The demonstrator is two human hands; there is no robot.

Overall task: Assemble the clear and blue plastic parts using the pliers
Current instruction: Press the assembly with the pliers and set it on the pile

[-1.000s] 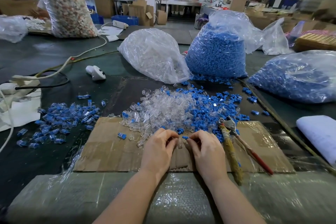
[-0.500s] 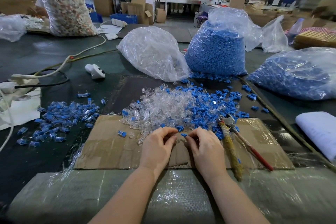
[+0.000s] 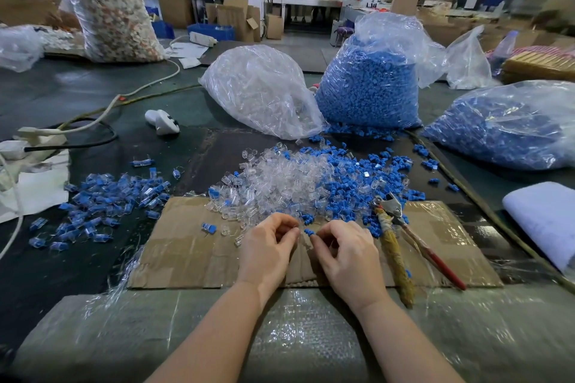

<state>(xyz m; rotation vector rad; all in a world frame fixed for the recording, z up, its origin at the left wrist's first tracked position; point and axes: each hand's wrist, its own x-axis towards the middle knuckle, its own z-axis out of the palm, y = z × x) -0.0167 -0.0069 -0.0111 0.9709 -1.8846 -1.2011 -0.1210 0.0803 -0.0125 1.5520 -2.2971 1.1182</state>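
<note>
Blue piece (image 3: 309,232) sits pinched in the right hand (image 3: 348,258) above the cardboard (image 3: 186,255); the left hand (image 3: 267,249) is curled, probably on a clear piece, too small to tell. Pliers (image 3: 392,221) lie untouched at 3 o'clock. Finished parts (image 3: 102,205) lie at 9 o'clock, but the big loose pile (image 3: 298,183) at 12 o'clock remains.

Blue parts (image 3: 348,186), clear parts (image 3: 280,177), brown cardboard (image 3: 193,252).

your dark green desk (image 3: 77,93) carries a cardboard sheet (image 3: 186,252), loose clear and blue parts (image 3: 298,180), pliers (image 3: 395,227), three plastic bags and cables (image 3: 102,112).
</note>
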